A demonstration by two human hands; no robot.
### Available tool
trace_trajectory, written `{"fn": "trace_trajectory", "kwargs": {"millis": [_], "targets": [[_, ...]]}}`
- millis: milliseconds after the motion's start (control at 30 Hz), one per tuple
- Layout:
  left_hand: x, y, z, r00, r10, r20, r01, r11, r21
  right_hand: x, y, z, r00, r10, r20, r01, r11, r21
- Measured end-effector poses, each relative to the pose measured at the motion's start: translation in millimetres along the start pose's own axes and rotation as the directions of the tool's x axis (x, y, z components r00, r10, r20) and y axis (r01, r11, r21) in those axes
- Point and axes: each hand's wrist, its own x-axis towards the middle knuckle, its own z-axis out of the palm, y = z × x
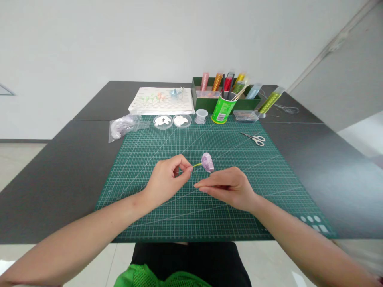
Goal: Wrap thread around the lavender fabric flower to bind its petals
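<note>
A small pale purple flower (207,162) on a thin green stem (196,164) is above the green cutting mat (143,151). My left hand (169,177) pinches the stem's end between thumb and fingertips, and the blossom points to the right. Just below and right of the blossom is my right hand (229,186), its fingers pressed together with the thumb; whatever may lie between those fingertips is too small to make out.
White-handled scissors (257,139) lie on the mat's right side. Behind stand a green can (223,109) of tools, a dark green box (204,104) of tubes, two dishes (163,122) of white pieces, paper sheets (161,105) and a plastic bag (124,125).
</note>
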Motion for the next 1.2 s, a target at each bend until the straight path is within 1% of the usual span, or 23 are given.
{"fn": "trace_trajectory", "kwargs": {"millis": [67,133,200,300,400,500,600,700,900,1000,1133,1200], "targets": [[-1,-1,1.4,0.993,0.095,0.066,-0.103,0.986,0.134,0,-2,-7,0.997,-0.060,0.057,0.060,0.998,-0.006],[-4,-2,2.7,0.978,0.162,0.132,-0.187,0.960,0.210,0,-3,-13,0.995,-0.077,0.061,0.078,0.997,-0.016],[-6,-2,3.7,0.957,0.222,0.187,-0.265,0.931,0.250,0,-3,-17,0.998,-0.058,0.037,0.058,0.998,-0.021],[-9,-3,4.3,0.922,0.297,0.250,-0.360,0.895,0.263,1,0,-22,1.000,0.029,-0.005,-0.029,1.000,-0.009],[-10,-2,4.7,0.902,0.328,0.279,-0.400,0.880,0.258,3,4,-26,0.991,0.117,-0.062,-0.119,0.993,-0.023],[-10,-1,5.3,0.894,0.327,0.307,-0.404,0.884,0.235,4,9,-29,0.979,0.168,-0.115,-0.169,0.986,-0.003],[-11,2,5.2,0.881,0.338,0.331,-0.410,0.895,0.176,6,15,-29,0.970,0.215,-0.115,-0.211,0.976,0.052],[-11,5,4.4,0.876,0.364,0.316,-0.420,0.898,0.130,7,22,-27,0.957,0.271,-0.102,-0.265,0.962,0.072],[-13,7,2.3,0.895,0.378,0.237,-0.407,0.909,0.087,8,33,-24,0.937,0.343,-0.065,-0.340,0.939,0.052],[-14,8,1.5,0.903,0.376,0.206,-0.396,0.916,0.062,8,38,-23,0.921,0.387,-0.049,-0.383,0.921,0.069],[-13,9,-1.9,0.932,0.346,0.105,-0.352,0.934,0.056,6,45,-19,0.908,0.419,-0.003,-0.417,0.905,0.084],[-12,9,-4.7,0.948,0.315,0.049,-0.317,0.948,0.039,4,48,-18,0.910,0.413,0.047,-0.415,0.909,0.043]]}}
